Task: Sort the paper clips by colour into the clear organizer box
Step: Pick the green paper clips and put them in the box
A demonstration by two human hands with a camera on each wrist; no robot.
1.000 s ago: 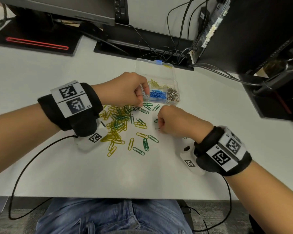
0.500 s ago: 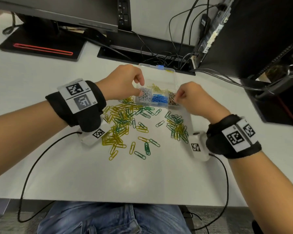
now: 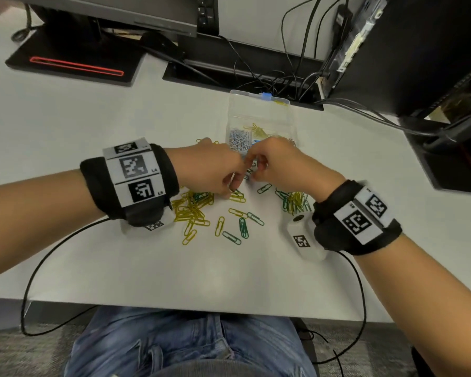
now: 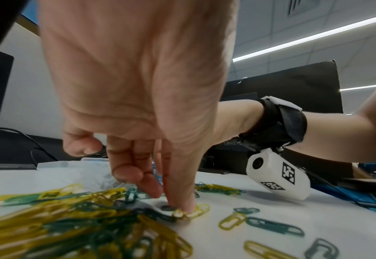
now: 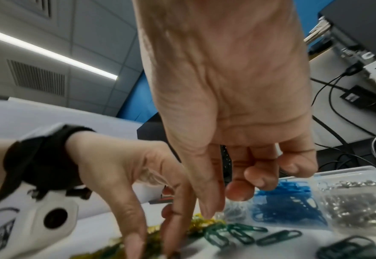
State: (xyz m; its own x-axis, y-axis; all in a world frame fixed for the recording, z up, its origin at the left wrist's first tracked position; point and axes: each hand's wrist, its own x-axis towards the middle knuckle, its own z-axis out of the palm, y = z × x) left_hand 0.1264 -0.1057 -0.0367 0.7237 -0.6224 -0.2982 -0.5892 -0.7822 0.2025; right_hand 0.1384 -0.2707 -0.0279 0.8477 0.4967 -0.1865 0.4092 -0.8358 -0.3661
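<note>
The clear organizer box (image 3: 256, 110) stands open at the back of the table, with white clips (image 3: 239, 138), yellow clips, blue clips (image 5: 286, 199) and silver clips (image 5: 359, 206) in separate compartments. Yellow and green clips lie in a big pile (image 3: 193, 208) and a small pile (image 3: 294, 201). My left hand (image 3: 234, 186) reaches down with straight fingers, and its thumb presses a yellow clip (image 4: 201, 209) on the table. Just in front of the box, my right hand (image 3: 253, 170) hovers above green clips (image 5: 237, 233). Its fingers are loosely curled, with nothing seen in them.
A monitor stand with a red line (image 3: 74, 66) sits at the back left. Tangled cables (image 3: 269, 77) lie behind the box. A dark computer case (image 3: 419, 50) fills the right. The table's front edge (image 3: 201, 303) is near my lap.
My right hand has come back from over the box's right compartment to the green clips in front of it. The left hand has dropped from the box's left compartment to the clips on the table.
</note>
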